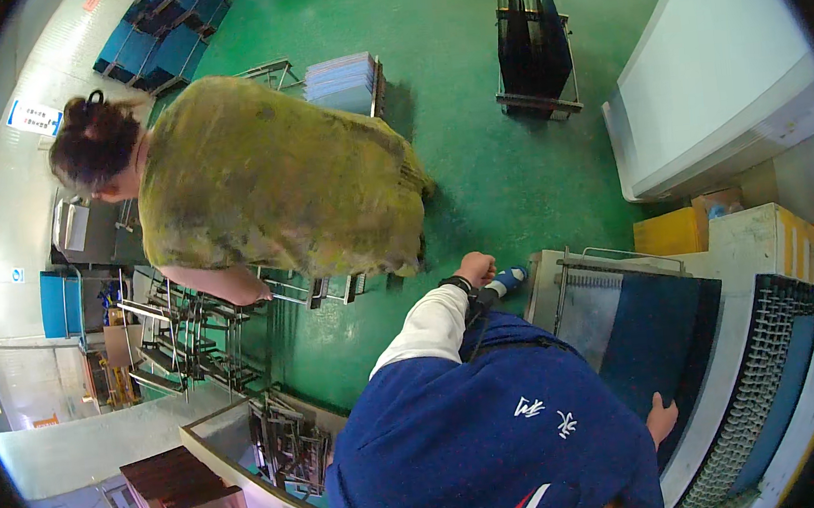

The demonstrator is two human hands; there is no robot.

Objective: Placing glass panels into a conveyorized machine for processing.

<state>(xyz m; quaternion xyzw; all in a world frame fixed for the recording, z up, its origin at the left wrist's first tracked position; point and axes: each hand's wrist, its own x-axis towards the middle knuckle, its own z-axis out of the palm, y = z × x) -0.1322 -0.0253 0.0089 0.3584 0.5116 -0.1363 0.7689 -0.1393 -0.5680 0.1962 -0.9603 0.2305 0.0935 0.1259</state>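
My left hand [476, 269] is out in front of my body, past a white sleeve and a black wristband. Its fingers are curled in and nothing shows in them. Just right of it is a blue-and-white shoe [508, 282]. My right hand [663, 419] is low on my right, over or against a dark flat panel [654, 334] on a rack. The thumb stands apart from the fingers, and no grasped thing shows; whether it touches the panel I cannot tell. The panel lies beside a grey sheet and a comb-like slotted strip [591, 281].
At left a co-worker in a yellow-green smock [275, 178] reaches toward metal racks [192, 340]. A trolley of upright dark panels [534, 49] stands ahead on the green floor. On the right are a yellow box [669, 233], a large white casing [720, 72] and a metal slotted strip [762, 387].
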